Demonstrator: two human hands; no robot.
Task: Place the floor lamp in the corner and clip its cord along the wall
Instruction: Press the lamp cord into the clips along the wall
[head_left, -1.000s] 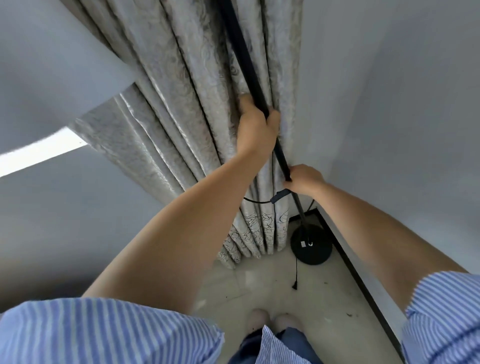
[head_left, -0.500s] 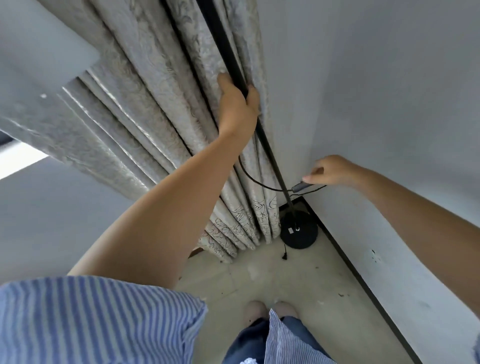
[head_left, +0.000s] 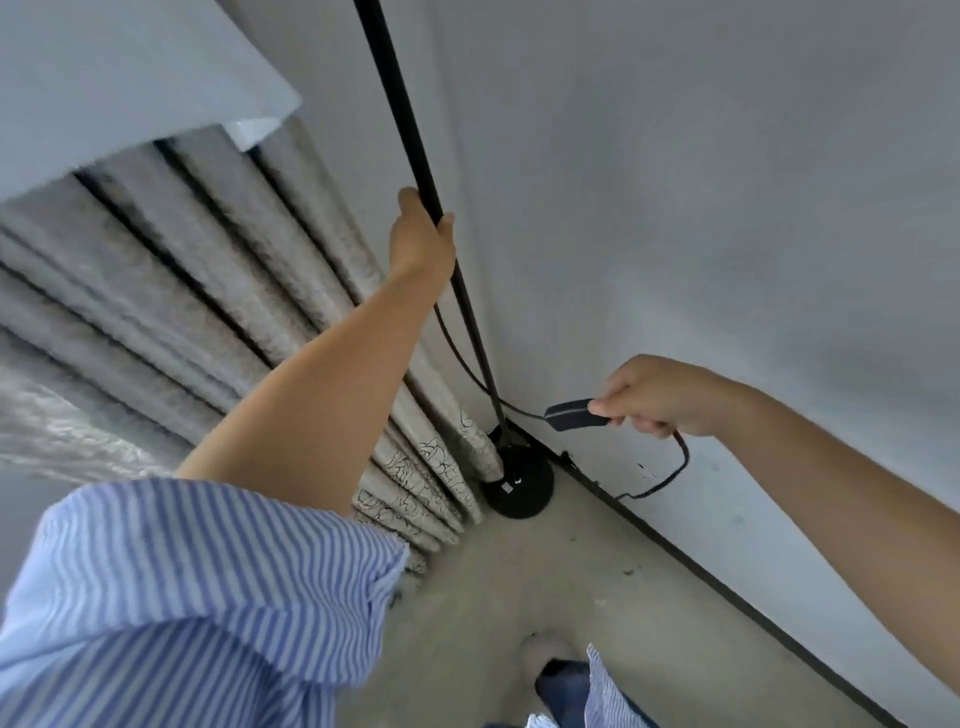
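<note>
A person's left hand (head_left: 422, 244) grips the black floor lamp pole (head_left: 410, 135), its round base (head_left: 519, 486) standing in the far corner beside the patterned curtain (head_left: 249, 312), while the right hand (head_left: 657, 395) pinches the cord's inline switch (head_left: 571, 414) near the right wall (head_left: 727, 208).

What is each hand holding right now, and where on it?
The left hand grips the floor lamp's pole partway up. The right hand pinches one end of the inline switch on the cord.
</note>
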